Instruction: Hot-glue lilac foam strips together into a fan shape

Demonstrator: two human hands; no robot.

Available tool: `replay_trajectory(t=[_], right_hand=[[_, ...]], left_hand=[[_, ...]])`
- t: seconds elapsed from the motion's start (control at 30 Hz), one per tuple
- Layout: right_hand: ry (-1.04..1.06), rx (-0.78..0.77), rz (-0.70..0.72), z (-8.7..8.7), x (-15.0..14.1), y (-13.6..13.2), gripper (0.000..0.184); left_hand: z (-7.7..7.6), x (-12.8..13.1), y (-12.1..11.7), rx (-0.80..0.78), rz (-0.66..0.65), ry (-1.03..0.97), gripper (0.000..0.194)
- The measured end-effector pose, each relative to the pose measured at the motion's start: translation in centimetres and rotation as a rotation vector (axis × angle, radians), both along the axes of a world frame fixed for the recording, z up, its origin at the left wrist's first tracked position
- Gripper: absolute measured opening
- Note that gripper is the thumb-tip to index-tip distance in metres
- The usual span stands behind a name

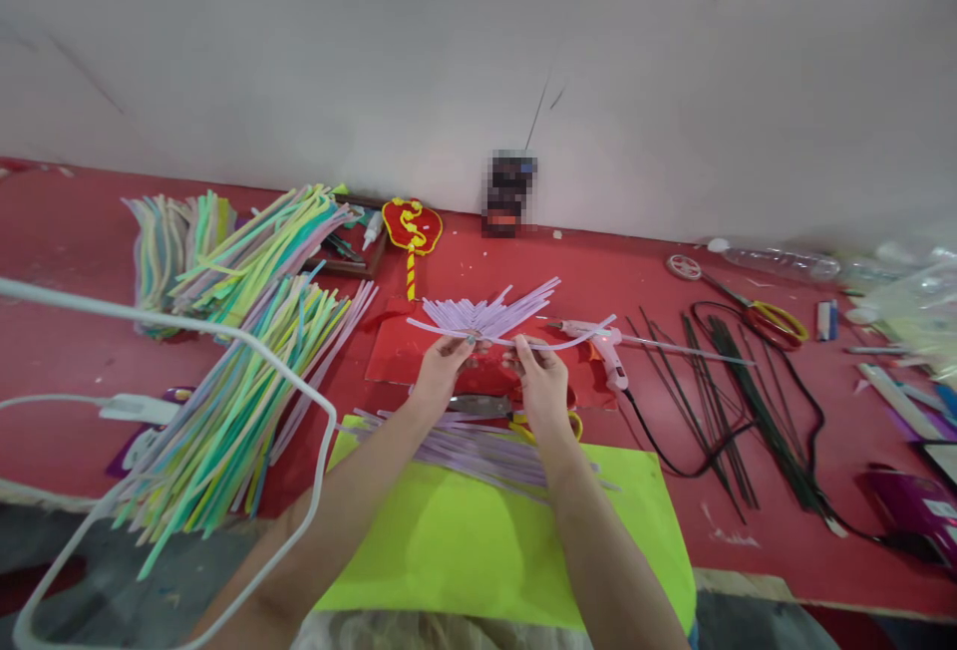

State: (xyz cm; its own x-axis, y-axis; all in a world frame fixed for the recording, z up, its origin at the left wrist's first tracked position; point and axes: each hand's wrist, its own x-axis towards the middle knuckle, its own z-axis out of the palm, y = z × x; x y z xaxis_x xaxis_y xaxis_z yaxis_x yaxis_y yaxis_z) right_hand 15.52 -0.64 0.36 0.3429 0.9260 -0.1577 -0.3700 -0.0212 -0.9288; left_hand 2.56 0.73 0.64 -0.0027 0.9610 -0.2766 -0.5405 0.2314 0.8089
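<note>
A fan-shaped piece made of lilac pipe cleaners (523, 305) spreads out above the red board. Its lower middle is pinched in the fingers of my left hand (440, 371). Across its base runs one long loose lilac pipe cleaner (577, 340), slightly curved. The fingers of my right hand (539, 378) are closed on this strand, right of the fan. Below my hands, more lilac pipe cleaners (478, 458) lie over a bright yellow-green sheet (478, 550). Yellow-handled scissors (478, 406) rest between my forearms, partly hidden by the right one.
Bundles of coloured pipe cleaners (246, 401) cover the left. A pink glue gun (611, 356), with its black cord, lies right of my hands beside dark green wires (763, 411). Farther right are scissors (778, 323) and a plastic bottle (782, 261). A white frame (329, 451) crosses the left foreground.
</note>
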Motion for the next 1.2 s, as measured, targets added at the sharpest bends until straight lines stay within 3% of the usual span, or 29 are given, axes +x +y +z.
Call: replay_trajectory(t=[0.33, 0.73, 1.0, 1.2], right_hand=[[0.122, 0.025, 0.075, 0.6, -0.4, -0.1, 0.032], [-0.079, 0.048, 0.141, -0.4, -0.2, -0.1, 0.032], [-0.061, 0.054, 0.118, -0.2, -0.2, -0.2, 0.028], [-0.088, 0.044, 0.116, -0.2, -0.1, -0.2, 0.030]], left_hand=[[-0.5, -0.1, 0.1, 0.043, -0.079, 0.065, 0.040], [-0.7, -0.1, 0.2, 0.000, -0.096, 0.027, 0.038], [-1.6, -0.1, 0.3, 0.035, -0.240, 0.083, 0.038], [-2.0, -0.1, 0.4, 0.073, -0.222, 0.110, 0.036]])
